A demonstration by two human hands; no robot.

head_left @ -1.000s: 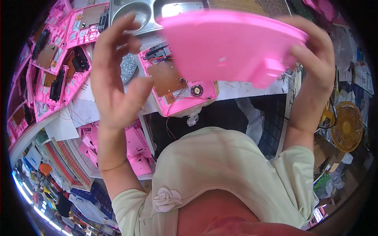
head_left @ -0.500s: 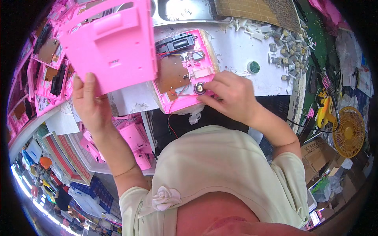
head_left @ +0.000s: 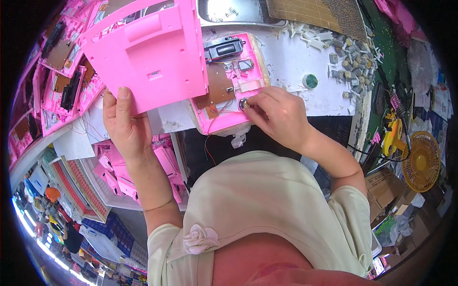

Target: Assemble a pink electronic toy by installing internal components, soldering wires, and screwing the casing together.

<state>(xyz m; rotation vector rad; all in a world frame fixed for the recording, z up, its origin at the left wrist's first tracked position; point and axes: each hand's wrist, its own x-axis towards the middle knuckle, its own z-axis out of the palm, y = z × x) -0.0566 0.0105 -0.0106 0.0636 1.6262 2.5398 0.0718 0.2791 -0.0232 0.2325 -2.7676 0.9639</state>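
My left hand (head_left: 126, 126) holds up a pink plastic cover (head_left: 160, 62) by its lower left corner, thumb on the near face. The cover is tilted and hides the left part of a pink housing (head_left: 220, 125) that lies on the table. Inside the housing are a brown circuit board (head_left: 217, 83), a black part (head_left: 225, 49) at the far end and thin wires. At the housing's near right corner, my right hand (head_left: 281, 117) pinches a small round speaker (head_left: 242, 103) between thumb and fingers, partly covering it.
A small green-topped round container (head_left: 310, 81) stands right of the housing. Several small metal motors (head_left: 350, 62) lie heaped beyond it, beside white plastic pieces (head_left: 315, 39). A metal tray (head_left: 229, 12) sits at the back. Filled pink housings (head_left: 57, 90) are stacked on the left; a yellow fan (head_left: 421, 161) is at right.
The cover in my left hand has shifted right, a little over the housing. My right fingers have closed in on the round speaker and now hide more of it.
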